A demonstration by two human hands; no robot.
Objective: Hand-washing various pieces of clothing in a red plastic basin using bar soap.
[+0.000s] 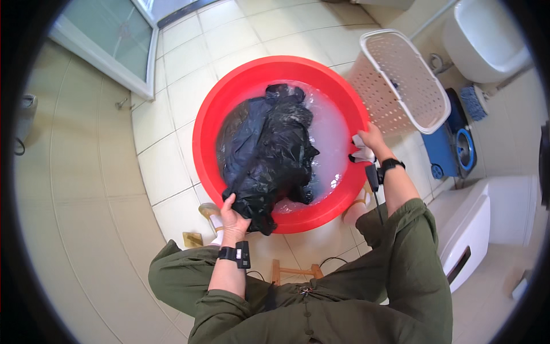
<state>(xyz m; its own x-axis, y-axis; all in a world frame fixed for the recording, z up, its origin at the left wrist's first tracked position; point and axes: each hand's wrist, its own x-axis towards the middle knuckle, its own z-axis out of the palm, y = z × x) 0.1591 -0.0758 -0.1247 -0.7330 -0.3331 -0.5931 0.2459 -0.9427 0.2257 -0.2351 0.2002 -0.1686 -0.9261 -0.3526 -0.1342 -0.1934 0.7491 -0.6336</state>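
Before me on the tiled floor stands a large red plastic tub with cloudy, sudsy water in it. Dark wet clothing, black and navy, lies bunched in the water and reaches over the near left rim. My left hand grips the edge of this clothing at that rim. On the right rim, my right hand holds a small white cloth item with black parts; whether it is a sock I cannot tell. Both wrists wear black straps with small devices.
A perforated plastic laundry basket stands right of the tub, beside a blue mop bucket and a brush. A white basin is at upper right, a glass door at upper left. A wooden stool shows beneath me.
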